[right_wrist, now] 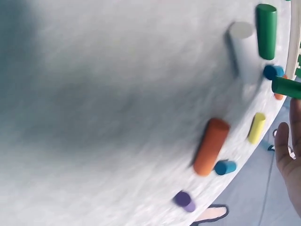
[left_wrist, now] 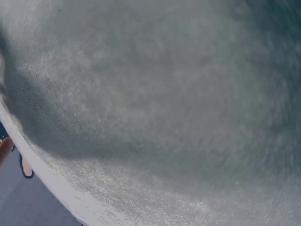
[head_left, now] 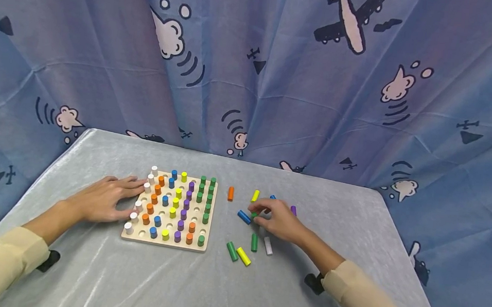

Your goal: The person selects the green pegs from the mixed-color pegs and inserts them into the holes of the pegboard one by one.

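A pale wooden pegboard stands on the cloth-covered table, with rows of white, orange, blue, yellow, purple and green pegs upright in its holes. My left hand rests at the board's left edge, fingers spread and thumb near the white pegs. Over the loose pegs, my right hand pinches a green peg, seen lifted in the right wrist view. Beside that hand lie a blue peg, a green peg and a white peg. The left wrist view shows mostly blurred grey cloth and one fingertip.
Other loose pegs lie right of the board: orange, yellow, purple, green and yellow. Another orange peg shows in the right wrist view. A blue patterned curtain hangs behind the table.
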Demonstrator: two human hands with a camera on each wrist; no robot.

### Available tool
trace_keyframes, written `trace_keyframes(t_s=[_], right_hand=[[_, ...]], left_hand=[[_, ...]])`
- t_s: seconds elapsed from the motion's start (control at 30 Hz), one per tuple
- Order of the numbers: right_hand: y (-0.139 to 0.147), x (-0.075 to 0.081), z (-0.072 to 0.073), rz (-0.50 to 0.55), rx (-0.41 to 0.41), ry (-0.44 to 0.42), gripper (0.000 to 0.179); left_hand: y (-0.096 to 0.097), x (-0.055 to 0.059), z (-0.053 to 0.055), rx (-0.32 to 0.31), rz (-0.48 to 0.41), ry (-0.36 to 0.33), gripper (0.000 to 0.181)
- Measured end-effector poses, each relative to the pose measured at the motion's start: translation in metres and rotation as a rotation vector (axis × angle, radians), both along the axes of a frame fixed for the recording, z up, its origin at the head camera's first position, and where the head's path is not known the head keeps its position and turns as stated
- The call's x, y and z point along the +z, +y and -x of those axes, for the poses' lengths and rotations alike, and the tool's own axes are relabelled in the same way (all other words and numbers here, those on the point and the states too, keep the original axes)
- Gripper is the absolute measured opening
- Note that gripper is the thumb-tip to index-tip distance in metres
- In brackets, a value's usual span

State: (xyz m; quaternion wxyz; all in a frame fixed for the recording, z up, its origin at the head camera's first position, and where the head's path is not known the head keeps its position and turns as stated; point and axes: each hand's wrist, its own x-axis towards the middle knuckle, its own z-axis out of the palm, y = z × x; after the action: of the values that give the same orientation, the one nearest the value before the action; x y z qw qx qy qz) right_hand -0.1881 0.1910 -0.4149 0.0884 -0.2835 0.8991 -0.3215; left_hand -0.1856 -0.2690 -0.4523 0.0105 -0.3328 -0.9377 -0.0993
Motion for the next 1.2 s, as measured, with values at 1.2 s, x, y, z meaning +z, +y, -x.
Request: trace_keyframes(t_s=[1.2], right_hand=[[-0.101,0.015,0.013,0.153,0.037,0.102,0.022]], left_hand=[[-0.003,-0.003,0.002,0.001,0.005,-0.004,0.063]])
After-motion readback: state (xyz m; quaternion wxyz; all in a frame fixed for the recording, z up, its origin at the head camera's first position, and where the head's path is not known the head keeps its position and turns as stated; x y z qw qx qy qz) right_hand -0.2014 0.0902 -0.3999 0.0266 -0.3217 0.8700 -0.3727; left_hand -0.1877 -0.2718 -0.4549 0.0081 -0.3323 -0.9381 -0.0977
